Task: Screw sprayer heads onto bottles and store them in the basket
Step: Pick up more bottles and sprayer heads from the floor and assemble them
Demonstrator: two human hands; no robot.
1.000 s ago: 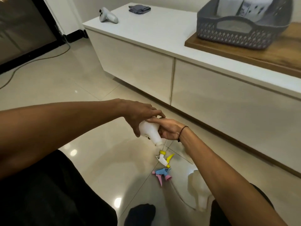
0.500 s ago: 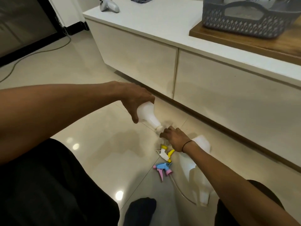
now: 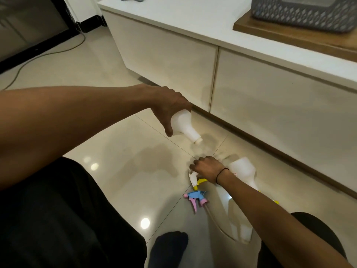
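Observation:
My left hand [image 3: 170, 107] grips a white bottle [image 3: 183, 127] by its body, held above the floor with its open neck tilted down to the right. My right hand [image 3: 207, 168] is down on the floor, its fingers curled over a white and yellow sprayer head [image 3: 195, 180]. A blue and pink sprayer head [image 3: 196, 199] lies on the tiles just below it. Two more white bottles [image 3: 242, 170] [image 3: 239, 219] lie on the floor beside my right forearm. The grey basket [image 3: 301, 18] stands on the cabinet top at the upper right.
A long white cabinet [image 3: 193, 64] runs along the back, with a wooden board [image 3: 289, 35] under the basket. A cable [image 3: 48, 53] trails over the floor at the left. My dark-clothed legs and a socked foot [image 3: 170, 248] fill the bottom of the view.
My right hand left the bottle's neck and went down to the white and yellow sprayer head on the floor. My left hand kept hold of the bottle.

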